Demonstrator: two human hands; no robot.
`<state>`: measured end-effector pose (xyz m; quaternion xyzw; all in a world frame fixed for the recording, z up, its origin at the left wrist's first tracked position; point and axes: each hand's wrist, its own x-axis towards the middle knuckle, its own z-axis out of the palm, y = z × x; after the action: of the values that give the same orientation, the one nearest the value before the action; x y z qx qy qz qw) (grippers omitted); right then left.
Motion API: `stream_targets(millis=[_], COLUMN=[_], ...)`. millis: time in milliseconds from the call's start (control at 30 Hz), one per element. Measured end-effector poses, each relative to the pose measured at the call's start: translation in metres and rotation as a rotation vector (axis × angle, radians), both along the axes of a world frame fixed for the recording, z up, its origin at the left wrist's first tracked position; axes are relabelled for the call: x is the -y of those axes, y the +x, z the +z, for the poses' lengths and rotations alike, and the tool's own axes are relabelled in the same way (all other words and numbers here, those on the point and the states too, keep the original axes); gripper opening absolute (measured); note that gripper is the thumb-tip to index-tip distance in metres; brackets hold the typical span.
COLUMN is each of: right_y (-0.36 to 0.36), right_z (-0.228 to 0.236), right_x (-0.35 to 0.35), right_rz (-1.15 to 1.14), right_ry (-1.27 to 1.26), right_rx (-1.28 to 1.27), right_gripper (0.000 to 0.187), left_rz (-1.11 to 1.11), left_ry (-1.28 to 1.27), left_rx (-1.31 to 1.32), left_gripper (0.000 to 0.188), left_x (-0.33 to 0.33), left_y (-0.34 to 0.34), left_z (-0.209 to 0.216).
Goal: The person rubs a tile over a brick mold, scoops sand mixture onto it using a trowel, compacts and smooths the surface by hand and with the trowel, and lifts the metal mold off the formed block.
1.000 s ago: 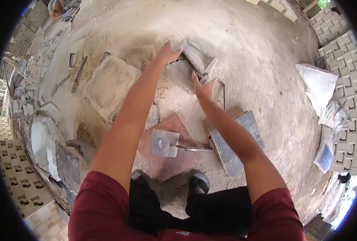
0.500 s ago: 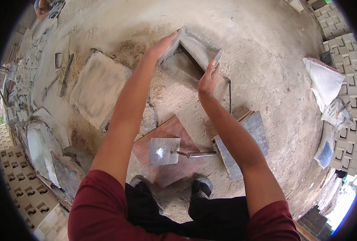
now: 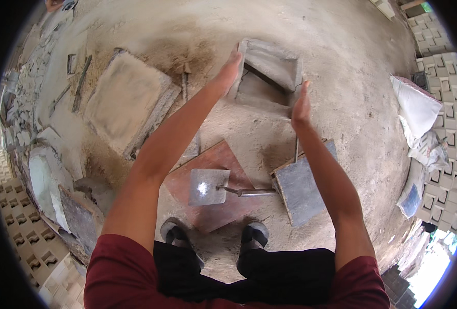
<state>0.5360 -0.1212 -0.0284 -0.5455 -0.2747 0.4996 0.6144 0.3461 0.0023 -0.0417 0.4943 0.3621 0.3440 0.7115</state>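
Observation:
A square, hollow grey concrete block [image 3: 282,63] with a slanting inner face and a dark opening is held between my two palms, out in front of me. My left hand [image 3: 229,73] presses flat along its left side, fingers stretched out. Against the lower right corner lies my right hand [image 3: 301,107], its fingers pointing away from me. Whether the block's underside touches the ground is hidden. Nearer my feet, a trowel [image 3: 208,188] with a square metal blade rests on a reddish board [image 3: 215,213].
Grey-topped boards [image 3: 303,193] lie under my right forearm. Left of my left arm sits a thick square slab [image 3: 128,98] with a sandy top, near metal bars [image 3: 82,85]. White sacks [image 3: 416,103] and stacked pale blocks [image 3: 444,77] line the right side.
Both hands have carried the concrete block to the right and turned it, so its sides stand straighter in view. A tool beside the sandy slab has come into sight.

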Motion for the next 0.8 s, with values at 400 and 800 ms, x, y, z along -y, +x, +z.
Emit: stream_targets(millis=[400,800], right_y=[0.032,0.118], right_z=[-0.042,0.032], right_x=[-0.009,0.181], right_rz=[-0.039,0.477], right_ry=[-0.262,-0.919], right_rx=[0.732,1.492], right_gripper=[0.070,0.103], left_rz=[0.131,-0.649], left_ry=[0.318,0.508], left_rx=[-0.649,-0.867], left_gripper=[0.057,0.040], left_x=[0.000,0.208], left_y=[0.018,0.051], left_z=[0.012,0.057])
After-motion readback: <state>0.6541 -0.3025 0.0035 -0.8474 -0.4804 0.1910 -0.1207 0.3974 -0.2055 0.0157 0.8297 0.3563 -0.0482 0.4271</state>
